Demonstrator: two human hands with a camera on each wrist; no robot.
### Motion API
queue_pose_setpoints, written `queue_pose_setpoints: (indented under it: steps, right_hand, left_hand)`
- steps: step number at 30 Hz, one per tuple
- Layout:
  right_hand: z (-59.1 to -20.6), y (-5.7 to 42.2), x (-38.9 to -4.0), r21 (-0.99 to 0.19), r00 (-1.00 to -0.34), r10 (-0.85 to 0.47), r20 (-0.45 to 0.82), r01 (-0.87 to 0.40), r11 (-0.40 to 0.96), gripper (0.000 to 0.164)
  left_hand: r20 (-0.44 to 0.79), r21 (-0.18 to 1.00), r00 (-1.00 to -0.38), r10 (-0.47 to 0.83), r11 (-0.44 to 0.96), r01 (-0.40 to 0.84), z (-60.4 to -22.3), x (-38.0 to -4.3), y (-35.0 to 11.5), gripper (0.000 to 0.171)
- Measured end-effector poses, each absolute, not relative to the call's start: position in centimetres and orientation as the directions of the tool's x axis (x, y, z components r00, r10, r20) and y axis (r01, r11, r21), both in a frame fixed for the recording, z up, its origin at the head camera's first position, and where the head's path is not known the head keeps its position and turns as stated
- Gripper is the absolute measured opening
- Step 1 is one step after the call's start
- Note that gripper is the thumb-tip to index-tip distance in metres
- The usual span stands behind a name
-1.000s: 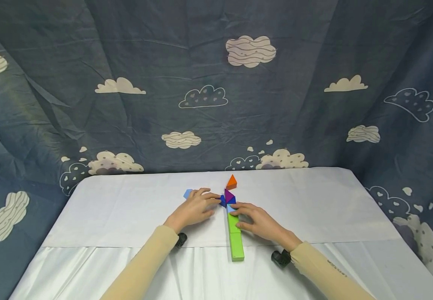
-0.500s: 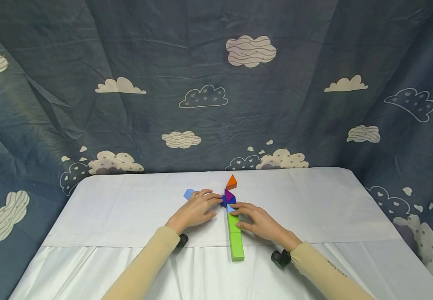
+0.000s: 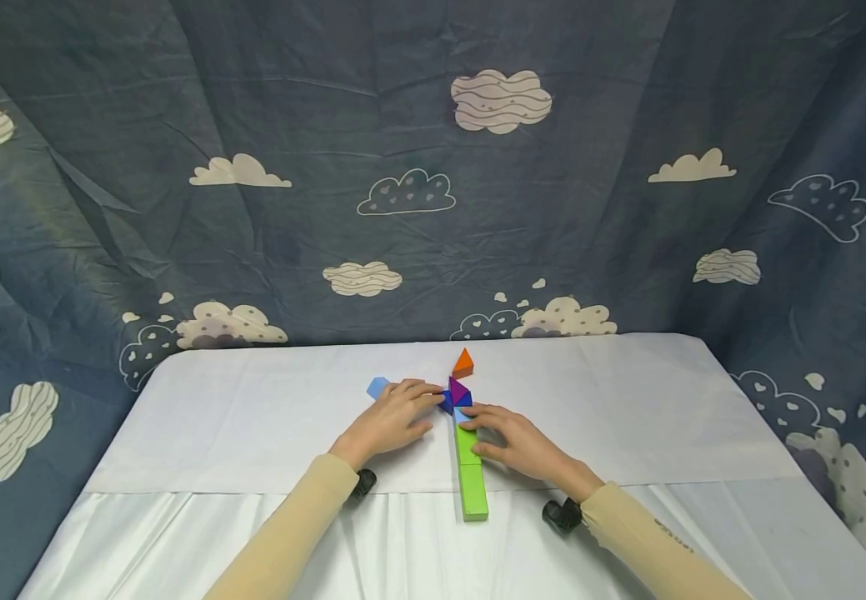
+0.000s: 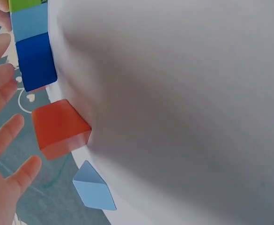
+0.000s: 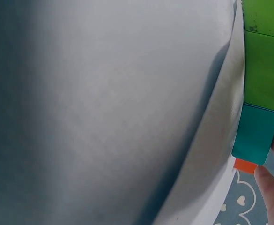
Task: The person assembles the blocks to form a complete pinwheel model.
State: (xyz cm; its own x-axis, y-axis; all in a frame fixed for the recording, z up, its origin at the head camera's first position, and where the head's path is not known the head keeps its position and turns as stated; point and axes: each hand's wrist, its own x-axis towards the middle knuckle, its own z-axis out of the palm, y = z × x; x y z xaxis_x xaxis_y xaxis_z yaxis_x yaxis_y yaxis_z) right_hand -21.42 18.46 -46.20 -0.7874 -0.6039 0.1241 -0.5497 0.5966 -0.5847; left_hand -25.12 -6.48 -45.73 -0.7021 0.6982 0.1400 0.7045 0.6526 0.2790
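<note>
In the head view a row of blocks runs up the middle of the table: two green blocks (image 3: 473, 492), a light blue block (image 3: 460, 415), then dark blue blocks (image 3: 464, 401) with a purple triangular block (image 3: 458, 391) between them. My left hand (image 3: 393, 421) reaches in from the left, its loosely extended fingertips at the left dark blue block. From the right, my right hand (image 3: 518, 443) rests its fingers along the light blue block and the upper green one. The right wrist view shows its fingers (image 5: 268, 185) beside the row's far end.
Beyond the row lies an orange triangular block (image 3: 463, 364). A separate light blue block (image 3: 377, 387) sits behind the left hand. White cloth covers the table (image 3: 628, 400), and a dark curtain (image 3: 402, 242) with cloud prints hangs behind it.
My left hand has shifted slightly right, its fingertips closer in at the dark blue block, and more of the separate light blue block shows. My right hand has stayed in place.
</note>
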Motion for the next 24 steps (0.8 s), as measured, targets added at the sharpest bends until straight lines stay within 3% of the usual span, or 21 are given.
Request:
queue_pose_setpoints:
  steps: [10,24]
  right_hand:
    - [-46.2,18.4,-21.4,-0.597,-0.794,-0.597,0.116,-0.536,0.597,0.036]
    - [-46.2,18.5,-21.4,-0.591,-0.79,-0.601,0.121,-0.544,0.596,0.036]
  left_hand:
    - [0.15,0.387,-0.758,0.635,0.668,0.636,-44.9,-26.6,-7.2,0.041]
    - [0.073,0.404,-0.799,0.597,0.715,0.571,-44.7,-27.5,-8.8,0.036]
